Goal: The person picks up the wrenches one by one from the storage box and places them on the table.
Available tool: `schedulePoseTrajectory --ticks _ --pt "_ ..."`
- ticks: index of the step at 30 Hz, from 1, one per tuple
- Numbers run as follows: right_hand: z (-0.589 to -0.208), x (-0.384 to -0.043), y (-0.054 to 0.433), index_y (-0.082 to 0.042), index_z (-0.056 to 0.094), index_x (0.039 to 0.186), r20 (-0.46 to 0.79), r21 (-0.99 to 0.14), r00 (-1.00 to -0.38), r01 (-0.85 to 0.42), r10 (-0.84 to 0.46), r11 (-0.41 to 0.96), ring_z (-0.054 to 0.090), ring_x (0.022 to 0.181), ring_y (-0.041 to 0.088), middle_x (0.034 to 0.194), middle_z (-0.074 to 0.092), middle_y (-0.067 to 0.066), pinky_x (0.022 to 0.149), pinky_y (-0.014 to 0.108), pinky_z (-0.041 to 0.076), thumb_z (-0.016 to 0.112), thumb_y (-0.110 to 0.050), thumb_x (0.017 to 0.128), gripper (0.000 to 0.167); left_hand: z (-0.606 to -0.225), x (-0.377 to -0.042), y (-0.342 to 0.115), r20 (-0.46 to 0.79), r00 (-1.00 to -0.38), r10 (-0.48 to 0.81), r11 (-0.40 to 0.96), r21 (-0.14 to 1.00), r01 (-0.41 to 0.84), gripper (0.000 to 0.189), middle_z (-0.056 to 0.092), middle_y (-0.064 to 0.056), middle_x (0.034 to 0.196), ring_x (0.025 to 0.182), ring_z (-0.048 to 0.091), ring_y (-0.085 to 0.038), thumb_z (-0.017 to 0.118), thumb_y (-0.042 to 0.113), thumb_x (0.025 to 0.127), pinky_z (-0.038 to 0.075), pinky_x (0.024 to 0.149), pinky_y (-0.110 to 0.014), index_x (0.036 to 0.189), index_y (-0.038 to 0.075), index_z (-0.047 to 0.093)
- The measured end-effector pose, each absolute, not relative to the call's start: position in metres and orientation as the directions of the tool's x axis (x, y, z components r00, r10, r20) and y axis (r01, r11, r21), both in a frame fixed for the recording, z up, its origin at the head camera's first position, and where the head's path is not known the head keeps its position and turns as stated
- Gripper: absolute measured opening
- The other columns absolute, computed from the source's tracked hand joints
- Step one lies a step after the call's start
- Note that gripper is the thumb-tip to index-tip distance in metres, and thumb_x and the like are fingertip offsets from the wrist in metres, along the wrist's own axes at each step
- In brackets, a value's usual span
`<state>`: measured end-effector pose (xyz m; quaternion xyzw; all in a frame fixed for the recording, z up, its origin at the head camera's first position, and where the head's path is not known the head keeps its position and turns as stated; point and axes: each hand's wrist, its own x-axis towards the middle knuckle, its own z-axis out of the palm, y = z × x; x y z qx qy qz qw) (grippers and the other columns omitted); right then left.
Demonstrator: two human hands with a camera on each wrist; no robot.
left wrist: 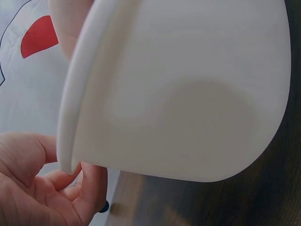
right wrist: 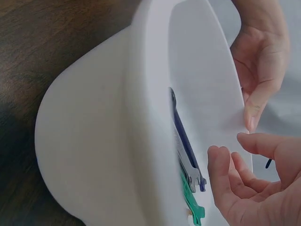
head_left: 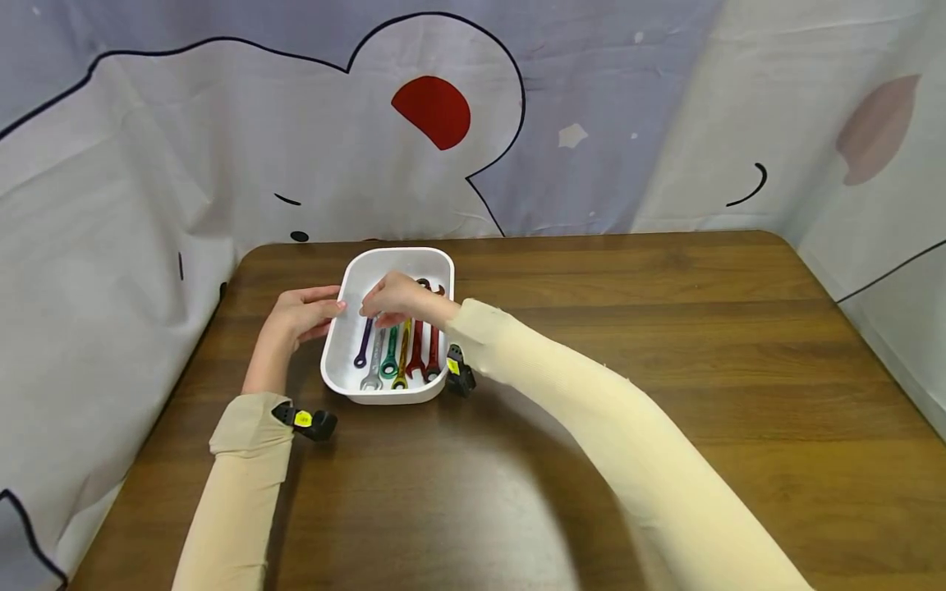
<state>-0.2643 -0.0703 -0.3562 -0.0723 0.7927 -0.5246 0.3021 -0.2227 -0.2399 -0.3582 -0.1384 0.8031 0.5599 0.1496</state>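
Right hand (head_left: pixel 396 297) looks empty, fingers apart; left hand (head_left: pixel 303 313) touching the white tray (head_left: pixel 390 396). Purple wrench (head_left: pixel 363 343) by the right's probably stiff, slick: pinch mid-shank.

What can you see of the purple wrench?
The purple wrench is slim and looks like metal, with a ring at its near end and, in the right wrist view, what looks like a forked far end. It lies in the white tray, leftmost of the row, beside the silver wrench; whether those touch is unclear. The right grip is near its far end, not holding it.
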Motion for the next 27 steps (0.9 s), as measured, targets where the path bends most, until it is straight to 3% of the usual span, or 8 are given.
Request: schedulePoseTrajectory --ticks 5,6,10,13,17,22,27 --pt "-0.360 -0.263 -0.075 0.003 0.068 0.083 -0.393 -0.867 -0.832 0.194 -0.391 0.459 0.054 0.051 0.011 0.067 0.058 0.005 0.060 0.026 0.054 0.070 -0.004 0.083 0.008 -0.359 -0.222 -0.240 -0.402 -0.912 -0.081 0.360 0.841 -0.403 0.058 0.056 0.017 0.082 0.071 0.056 0.006 0.062 0.019 0.093 0.052 0.068 -0.013 0.146 0.007 0.040" --pt "-0.360 -0.263 -0.076 0.002 0.065 0.077 -0.395 -0.864 -0.835 0.196 -0.383 0.463 0.054 0.052 0.012 0.066 0.057 0.005 0.065 0.029 0.056 0.070 -0.004 0.083 0.010 -0.359 -0.222 -0.240 -0.404 -0.911 -0.087 0.368 0.836 -0.406 0.058 0.058 0.012 0.089 0.071 0.055 0.005 0.062 0.020 0.093 0.052 0.068 -0.013 0.146 0.007 0.040" --pt "-0.363 -0.262 -0.079 -0.003 0.054 0.066 -0.423 -0.855 -0.822 0.223 -0.381 0.468 0.054 0.054 0.015 0.067 0.057 0.008 0.082 0.039 0.057 0.069 -0.002 0.083 0.022 -0.359 -0.221 -0.240 -0.405 -0.910 -0.089 0.366 0.837 -0.408 0.058 0.058 0.013 0.089 0.071 0.056 0.005 0.062 0.019 0.093 0.052 0.068 -0.013 0.146 0.007 0.041" --pt "-0.364 -0.262 -0.079 -0.002 0.053 0.068 -0.452 -0.849 -0.804 0.255 -0.386 0.463 0.055 0.053 0.016 0.067 0.058 0.010 0.088 0.042 0.054 0.067 0.000 0.083 0.020 -0.358 -0.220 -0.240 -0.405 -0.910 -0.088 0.366 0.836 -0.408 0.057 0.056 0.014 0.086 0.071 0.056 0.005 0.062 0.019 0.093 0.052 0.068 -0.013 0.145 0.007 0.041" --pt "-0.366 -0.263 -0.079 0.000 0.055 0.071 -0.474 -0.843 -0.786 0.275 -0.397 0.463 0.057 0.055 0.018 0.070 0.060 0.013 0.087 0.040 0.054 0.066 0.001 0.083 0.017 -0.359 -0.220 -0.238 -0.398 -0.912 -0.103 0.383 0.830 -0.405 0.056 0.058 0.003 0.103 0.071 0.056 0.004 0.061 0.019 0.094 0.052 0.068 -0.013 0.145 0.007 0.042" --pt "-0.368 -0.263 -0.078 0.003 0.056 0.078 -0.509 -0.823 -0.756 0.288 -0.411 0.490 0.058 0.060 0.021 0.092 0.068 0.026 0.087 0.039 0.054 0.066 -0.001 0.085 0.013 -0.363 -0.221 -0.237 -0.404 -0.907 -0.118 0.401 0.816 -0.415 0.056 0.055 -0.010 0.125 0.075 0.055 0.001 0.062 0.022 0.094 0.052 0.068 -0.014 0.145 0.009 0.043" --pt "-0.367 -0.262 -0.078 0.002 0.055 0.083 -0.532 -0.807 -0.733 0.289 -0.424 0.514 0.061 0.068 0.023 0.108 0.067 0.029 0.089 0.038 0.054 0.066 -0.004 0.086 0.013 -0.364 -0.222 -0.236 -0.411 -0.903 -0.128 0.405 0.809 -0.426 0.057 0.051 -0.015 0.135 0.078 0.055 0.000 0.062 0.024 0.094 0.051 0.069 -0.014 0.145 0.011 0.043"
